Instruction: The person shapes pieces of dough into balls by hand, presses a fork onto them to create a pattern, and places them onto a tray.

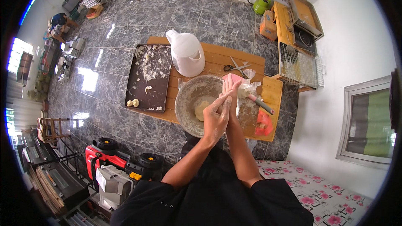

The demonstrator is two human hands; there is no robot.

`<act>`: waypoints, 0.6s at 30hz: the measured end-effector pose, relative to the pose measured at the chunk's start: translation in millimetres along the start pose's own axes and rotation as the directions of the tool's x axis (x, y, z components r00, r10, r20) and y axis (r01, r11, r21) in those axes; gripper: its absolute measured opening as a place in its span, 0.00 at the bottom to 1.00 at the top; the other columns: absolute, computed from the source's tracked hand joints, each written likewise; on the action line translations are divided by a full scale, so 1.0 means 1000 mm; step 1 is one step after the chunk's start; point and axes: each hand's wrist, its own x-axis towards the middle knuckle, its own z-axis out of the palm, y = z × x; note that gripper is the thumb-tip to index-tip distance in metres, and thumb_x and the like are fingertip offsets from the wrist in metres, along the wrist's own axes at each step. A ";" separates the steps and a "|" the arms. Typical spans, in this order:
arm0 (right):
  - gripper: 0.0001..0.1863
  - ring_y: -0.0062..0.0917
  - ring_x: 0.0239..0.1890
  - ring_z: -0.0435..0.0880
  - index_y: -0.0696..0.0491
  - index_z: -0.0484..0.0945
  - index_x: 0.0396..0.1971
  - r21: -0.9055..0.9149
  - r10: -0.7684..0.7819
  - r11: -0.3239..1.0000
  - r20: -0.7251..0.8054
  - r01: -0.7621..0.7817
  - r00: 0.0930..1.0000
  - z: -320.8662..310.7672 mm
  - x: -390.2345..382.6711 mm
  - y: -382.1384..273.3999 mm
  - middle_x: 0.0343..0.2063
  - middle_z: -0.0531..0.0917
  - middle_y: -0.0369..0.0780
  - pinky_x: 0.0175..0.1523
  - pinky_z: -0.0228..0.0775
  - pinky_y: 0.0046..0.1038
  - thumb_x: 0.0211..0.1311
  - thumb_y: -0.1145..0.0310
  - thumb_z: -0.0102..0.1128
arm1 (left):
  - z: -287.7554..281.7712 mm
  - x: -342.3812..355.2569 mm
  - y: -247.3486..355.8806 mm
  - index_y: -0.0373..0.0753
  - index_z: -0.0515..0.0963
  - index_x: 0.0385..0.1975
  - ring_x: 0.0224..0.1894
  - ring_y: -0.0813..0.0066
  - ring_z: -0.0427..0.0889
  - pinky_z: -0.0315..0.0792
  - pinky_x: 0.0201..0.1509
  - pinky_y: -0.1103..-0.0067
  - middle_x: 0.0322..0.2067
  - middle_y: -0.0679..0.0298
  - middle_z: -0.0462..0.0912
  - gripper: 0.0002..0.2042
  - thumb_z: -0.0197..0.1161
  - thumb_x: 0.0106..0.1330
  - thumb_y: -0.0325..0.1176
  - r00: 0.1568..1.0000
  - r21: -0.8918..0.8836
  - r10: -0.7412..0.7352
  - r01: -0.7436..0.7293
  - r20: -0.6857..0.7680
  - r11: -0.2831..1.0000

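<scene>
My left hand and my right hand, both dusted with flour, are pressed together above a large floury metal bowl, fingers long and close together; whatever lies between the palms is hidden. A lump of pale dough rests in the bowl. Left of it lies a dark tray with flour scraps and two small pale pieces at its front left. A white plastic jug stands behind the bowl, with a fork nearby.
The wooden table also holds scissors, a pink-and-grey roller and a red bag. A metal rack and burner stand right, red machinery lower left, a flowered surface lower right.
</scene>
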 end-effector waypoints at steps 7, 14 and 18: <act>0.43 0.37 0.73 0.49 0.55 0.53 0.69 0.792 -0.028 0.511 0.405 -0.335 0.914 0.007 -0.012 -0.002 0.70 0.55 0.47 0.75 0.42 0.39 0.68 0.34 0.25 | -0.030 0.043 -0.037 0.38 0.72 0.20 0.17 0.86 0.61 0.53 0.19 0.85 0.15 0.74 0.66 0.22 0.49 0.75 0.47 0.876 -0.883 -0.478 0.173 -0.066 0.437; 0.44 0.35 0.70 0.57 0.56 0.52 0.69 0.554 0.046 0.784 0.396 -0.279 0.917 0.012 -0.007 0.012 0.68 0.59 0.46 0.72 0.48 0.38 0.69 0.34 0.19 | -0.010 0.020 -0.016 0.29 0.64 0.58 0.58 0.63 0.71 0.61 0.63 0.73 0.56 0.50 0.70 0.20 0.41 0.77 0.38 0.972 -0.118 0.179 -0.198 -0.149 0.973; 0.36 0.33 0.68 0.63 0.59 0.53 0.68 0.486 0.035 0.849 0.343 -0.210 0.939 0.016 -0.007 -0.004 0.66 0.63 0.46 0.71 0.54 0.35 0.73 0.46 0.38 | -0.012 0.007 -0.013 0.29 0.54 0.67 0.72 0.59 0.53 0.43 0.74 0.68 0.69 0.47 0.53 0.24 0.39 0.76 0.37 0.953 0.520 0.301 -0.242 -0.032 0.819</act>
